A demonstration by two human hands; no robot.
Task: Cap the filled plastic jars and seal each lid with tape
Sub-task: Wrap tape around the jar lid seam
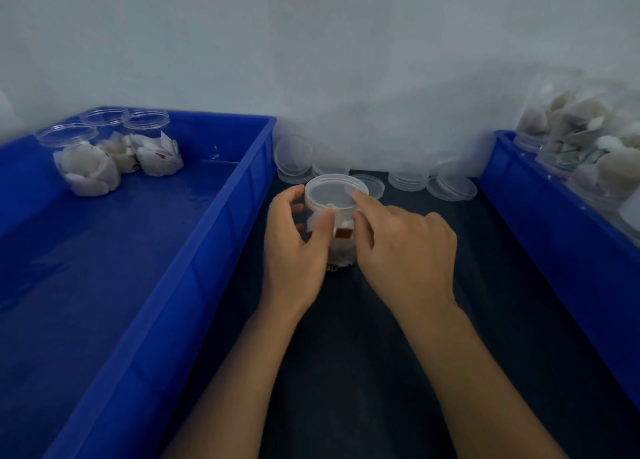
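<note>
Two bare forearms reach in from the bottom edge across a dark table top [363, 372], meeting at a small clear plastic jar packed with pale sachets [341, 240] that stands upright on the table between two bins. Curled round the jar's near side, the left hand [294, 247] steadies it with thumb on the wall just under the rim. The right hand [408, 247] lays an extended forefinger on the translucent round plastic lid [334, 192] sitting on the jar's mouth, its other fingers bent against the jar's right side; whether the lid is fully seated cannot be told.

Thin-walled and lightly filled, the jar looks likely to weigh little, to flex if squeezed and to slip or tip easily. It seems best held low round the body while the lid is pressed or turned by its stiffer rim.

To the left, a deep blue plastic crate [214, 223] holds three open-topped filled clear jars [114, 153] in its far corner. Behind the work, spare clear lids in short stacks [408, 179] rest against a white sheet. At the right edge a second blue crate [540, 209] carries more filled jars [581, 153], blurred. No tape is visible, so sealing appears not yet begun
</note>
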